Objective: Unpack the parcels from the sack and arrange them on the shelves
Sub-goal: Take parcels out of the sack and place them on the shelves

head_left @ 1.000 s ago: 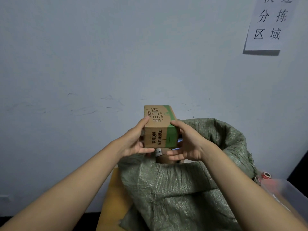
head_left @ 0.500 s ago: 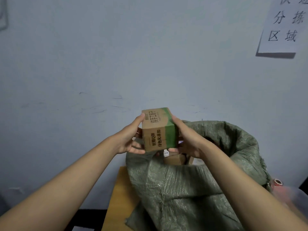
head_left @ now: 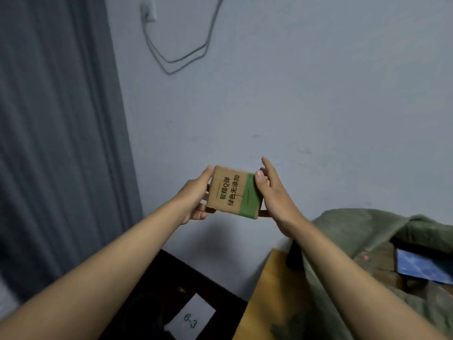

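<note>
A small cardboard parcel [head_left: 234,191], brown with black Chinese print and a green band along its right side, is held in the air at the centre of the frame, in front of a pale wall [head_left: 306,99] and tilted slightly clockwise. It is gripped between two hands. The left hand [head_left: 193,200] is closed on the parcel's left edge: the thumb is laid along the upper left corner, while the curled fingers [head_left: 204,208] are tucked behind and under the lower left side. The right hand [head_left: 275,195] is set against the green side: the thumb [head_left: 259,179] is pressed on the front of the upper right corner, one finger is seen under the lower right corner, and the forefinger is held straight up past the parcel's top edge, clear of it. The remaining fingers of that hand are hidden behind the parcel. A green woven sack [head_left: 382,244] is seen at the lower right of the frame, well apart from the parcel and below it, with its mouth open and a blue item [head_left: 421,266] visible inside. The sack is rested on a yellow-brown desk [head_left: 272,300]. A dark surface bearing a white label [head_left: 191,320] marked "6-3" is seen at the bottom centre. A grey curtain [head_left: 56,133] fills the left of the frame, and a cable [head_left: 181,60] is looped from a wall socket [head_left: 148,11] at the top.
</note>
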